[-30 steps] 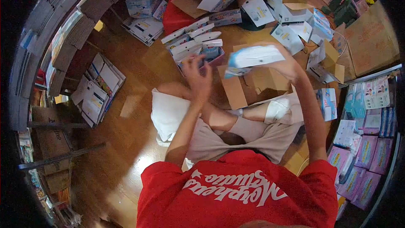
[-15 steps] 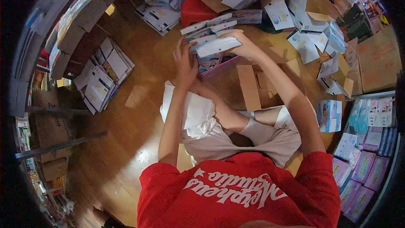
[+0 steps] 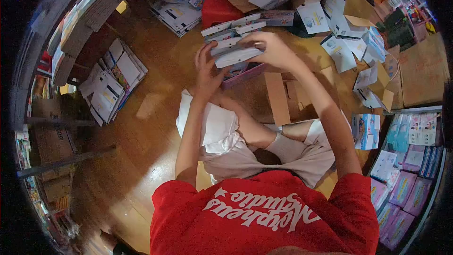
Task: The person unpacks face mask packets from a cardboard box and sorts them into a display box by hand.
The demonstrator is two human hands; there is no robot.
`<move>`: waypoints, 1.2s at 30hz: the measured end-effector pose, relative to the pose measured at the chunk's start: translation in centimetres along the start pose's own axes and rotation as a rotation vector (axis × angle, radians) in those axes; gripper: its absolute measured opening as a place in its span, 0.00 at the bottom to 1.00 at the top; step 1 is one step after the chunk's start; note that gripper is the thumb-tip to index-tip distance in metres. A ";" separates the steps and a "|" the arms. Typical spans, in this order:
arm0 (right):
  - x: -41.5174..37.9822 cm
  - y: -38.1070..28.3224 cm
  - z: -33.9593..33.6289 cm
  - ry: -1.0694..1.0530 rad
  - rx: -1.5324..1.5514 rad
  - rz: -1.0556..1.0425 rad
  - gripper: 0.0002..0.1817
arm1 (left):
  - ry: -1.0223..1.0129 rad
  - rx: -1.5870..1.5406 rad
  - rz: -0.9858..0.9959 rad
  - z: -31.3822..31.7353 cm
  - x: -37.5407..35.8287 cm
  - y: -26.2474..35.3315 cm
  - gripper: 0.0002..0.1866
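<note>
I sit cross-legged on a wooden floor. Both hands meet at a white and blue packet (image 3: 236,55) that lies on top of a row of similar packets (image 3: 231,28) standing in an open pink box (image 3: 245,74). My right hand (image 3: 271,49) grips the packet's right end from above. My left hand (image 3: 206,68) presses against its left end with fingers spread. The lower side of the packet is hidden by my hands.
Flattened cardboard (image 3: 278,97) lies in front of my legs. Open white cartons (image 3: 349,42) are scattered at the right, a blue box (image 3: 365,130) sits by my right knee. Stacks of flat cartons (image 3: 113,82) lie at the left, packaged goods (image 3: 406,160) at the far right.
My right hand carried the packet from the right, raised over the cardboard, leftward and down onto the row in the pink box. My left hand rose to meet it.
</note>
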State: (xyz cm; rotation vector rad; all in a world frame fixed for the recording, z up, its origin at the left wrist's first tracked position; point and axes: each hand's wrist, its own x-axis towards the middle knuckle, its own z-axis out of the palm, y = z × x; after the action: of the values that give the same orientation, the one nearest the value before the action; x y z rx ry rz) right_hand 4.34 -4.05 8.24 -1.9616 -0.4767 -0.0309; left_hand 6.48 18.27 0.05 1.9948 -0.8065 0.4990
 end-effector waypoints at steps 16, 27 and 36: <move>2.1 1.4 3.2 -0.112 -0.759 0.017 0.15 | -0.049 0.118 -0.032 0.6 -0.1 -0.5 0.17; 2.0 1.0 3.8 -0.161 -0.796 0.021 0.13 | -0.125 0.150 -0.044 0.4 -0.3 -0.4 0.15; 2.4 3.0 4.5 -0.183 -0.842 -0.049 0.09 | -0.176 0.177 -0.108 1.0 -0.2 -0.4 0.17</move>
State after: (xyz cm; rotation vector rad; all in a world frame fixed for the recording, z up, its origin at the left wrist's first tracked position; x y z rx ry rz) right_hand 6.66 -0.39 4.22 -2.7920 -0.7063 -0.0964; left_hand 6.66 17.70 -0.86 2.2570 -0.7789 0.3452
